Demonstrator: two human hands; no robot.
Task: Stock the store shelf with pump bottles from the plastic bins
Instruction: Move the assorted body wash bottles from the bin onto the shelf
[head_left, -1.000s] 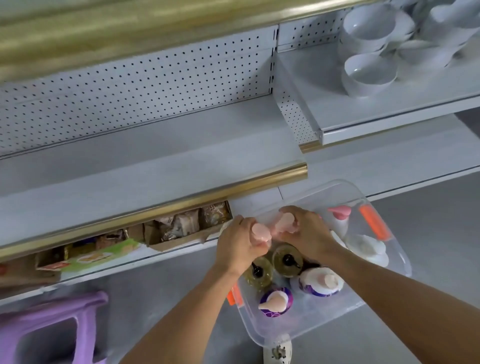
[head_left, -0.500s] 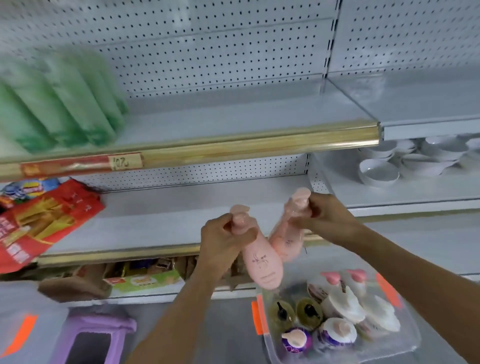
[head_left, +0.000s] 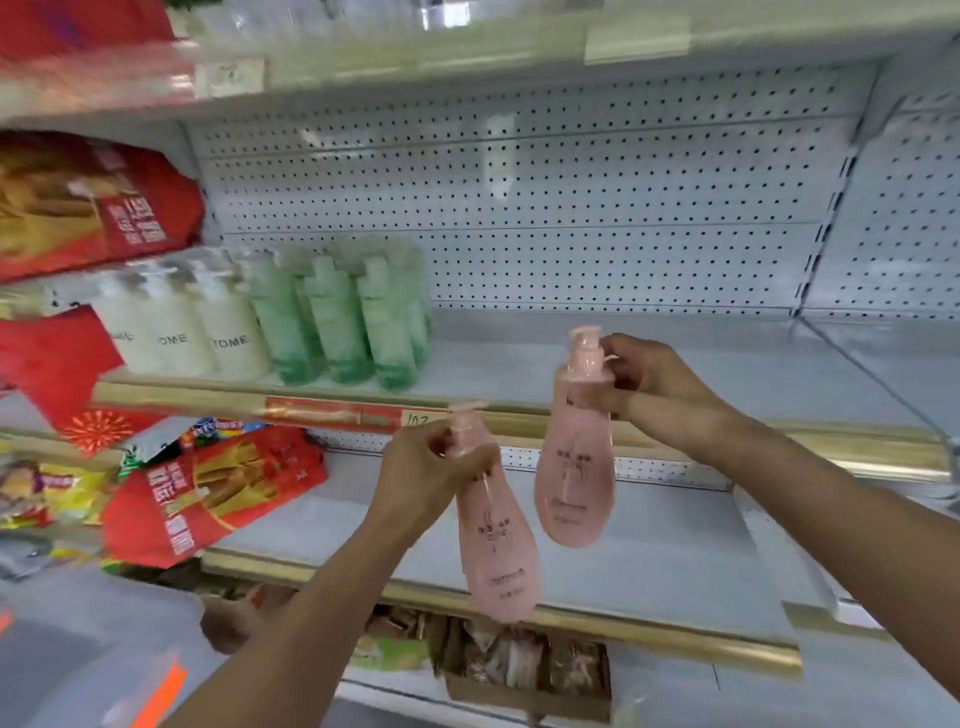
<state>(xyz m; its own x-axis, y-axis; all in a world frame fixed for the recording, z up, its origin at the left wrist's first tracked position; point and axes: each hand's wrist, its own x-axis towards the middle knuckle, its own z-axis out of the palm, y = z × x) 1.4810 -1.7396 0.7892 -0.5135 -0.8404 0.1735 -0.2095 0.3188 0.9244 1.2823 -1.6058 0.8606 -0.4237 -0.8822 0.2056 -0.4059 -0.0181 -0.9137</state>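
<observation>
Pink plastic in both fists: a person stocking a store shelf holds a pump bottle in each hand before the racks. At lower left, a blurred translucent shape with an orange patch may be a plastic bin (head_left: 78, 649); it cannot be told for sure. Red snack bags (head_left: 218, 488) crowd the left edge. Right of them, on the middle shelf (head_left: 493, 358), stand white bottles (head_left: 197, 332) with green bottles (head_left: 343, 322) just beside them.

At centre, the left hand (head_left: 431, 467) grips the neck of the left pink bottle (head_left: 498, 545), fingers curled round it under the pump. Its body hangs tilted below the shelf's gold rail (head_left: 182, 400). Just beside it, higher and nearer upright, the right pink bottle (head_left: 574, 467) hangs from the right hand (head_left: 649, 379), whose fingers pinch its pump collar. Both bottles are in the air, touching no shelf. From the green bottles to the right of the frame, the middle shelf runs bare.

The step in hand looks like the carry from bin to shelf. The next move probably calls for lifting each bottle over the gold rail, bringing its base level and standing it upright on the bare stretch beside the green bottles, without knocking that row.
</observation>
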